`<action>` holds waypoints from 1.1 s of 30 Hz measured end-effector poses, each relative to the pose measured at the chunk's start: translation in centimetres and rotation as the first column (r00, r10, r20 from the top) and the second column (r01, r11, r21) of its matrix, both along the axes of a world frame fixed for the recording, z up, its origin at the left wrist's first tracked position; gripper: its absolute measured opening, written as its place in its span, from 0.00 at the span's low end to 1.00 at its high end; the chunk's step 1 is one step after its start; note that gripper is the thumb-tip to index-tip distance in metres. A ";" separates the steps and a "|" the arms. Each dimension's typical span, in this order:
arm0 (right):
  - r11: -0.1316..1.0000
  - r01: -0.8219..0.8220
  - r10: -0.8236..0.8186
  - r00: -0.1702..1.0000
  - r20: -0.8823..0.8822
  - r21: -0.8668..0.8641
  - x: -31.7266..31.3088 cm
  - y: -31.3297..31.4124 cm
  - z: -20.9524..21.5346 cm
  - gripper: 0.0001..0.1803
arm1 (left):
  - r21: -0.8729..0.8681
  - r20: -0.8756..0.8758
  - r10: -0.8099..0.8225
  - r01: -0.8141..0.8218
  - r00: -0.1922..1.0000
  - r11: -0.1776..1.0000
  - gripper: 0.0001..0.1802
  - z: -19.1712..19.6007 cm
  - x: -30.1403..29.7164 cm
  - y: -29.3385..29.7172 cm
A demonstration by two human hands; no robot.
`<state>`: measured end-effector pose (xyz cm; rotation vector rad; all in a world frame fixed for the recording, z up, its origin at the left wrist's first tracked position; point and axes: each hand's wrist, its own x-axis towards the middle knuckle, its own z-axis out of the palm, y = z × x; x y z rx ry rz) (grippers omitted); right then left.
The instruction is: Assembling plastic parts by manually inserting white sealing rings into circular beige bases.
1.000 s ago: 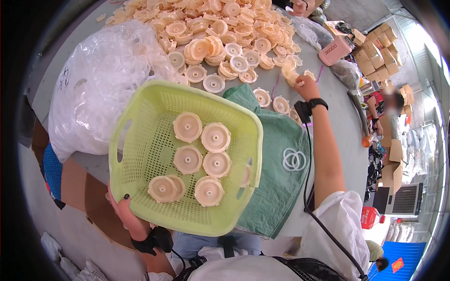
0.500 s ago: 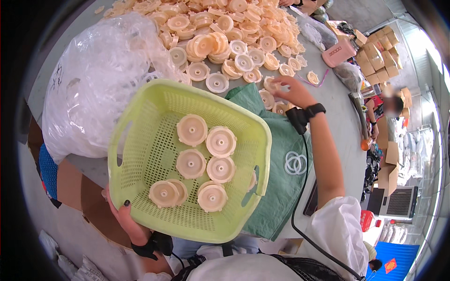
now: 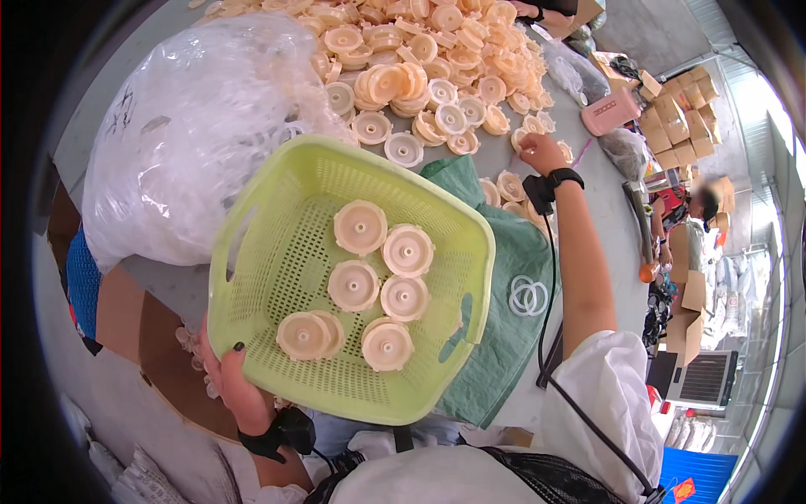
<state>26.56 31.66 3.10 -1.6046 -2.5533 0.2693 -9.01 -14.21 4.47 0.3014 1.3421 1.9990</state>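
Note:
A light green plastic basket (image 3: 277, 252) is tilted in front of me. My left hand (image 3: 239, 386) grips its near-left corner, thumb over the rim and the other fingers mostly hidden below. Several round, cream plastic caps with a small central stub (image 3: 361, 228) lie spread on the basket's floor, a few overlapping. Beyond its right side, my right hand (image 3: 546, 156) reaches to the table by some loose caps (image 3: 510, 186). Its fingers are curled together; what they hold, if anything, is hidden. A large heap of similar caps (image 3: 470, 59) covers the far part of the table.
A bulging clear plastic bag (image 3: 193, 134) stands left of the basket. Green woven sheeting (image 3: 504, 336) lies at right, with white rings (image 3: 528, 296) on it. An open carton (image 3: 180, 382) sits below left. A pink container (image 3: 610, 113) stands far right; another person (image 3: 672, 202) is beyond.
My right hand has moved right and slightly away, from the caps beside the green sheeting to the heap's right edge. The view has shifted a little; the left hand still holds the basket.

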 end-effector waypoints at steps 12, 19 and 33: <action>0.962 -0.249 0.213 0.942 -0.260 -0.114 -0.5 -16.6 6.5 0.10 | 0.153 0.146 0.153 -0.176 0.977 0.973 0.28 2.8 3.1 -0.1; 0.982 -0.166 0.085 0.807 -0.585 -0.086 -1.7 -25.4 8.4 0.21 | 0.076 -0.372 0.165 -0.147 0.913 0.986 0.23 4.4 4.4 -0.3; 0.815 -0.056 -0.550 0.240 -0.800 -0.577 -0.2 -28.5 6.5 0.31 | 0.302 -0.470 -0.186 0.355 0.863 0.885 0.31 3.2 8.8 11.5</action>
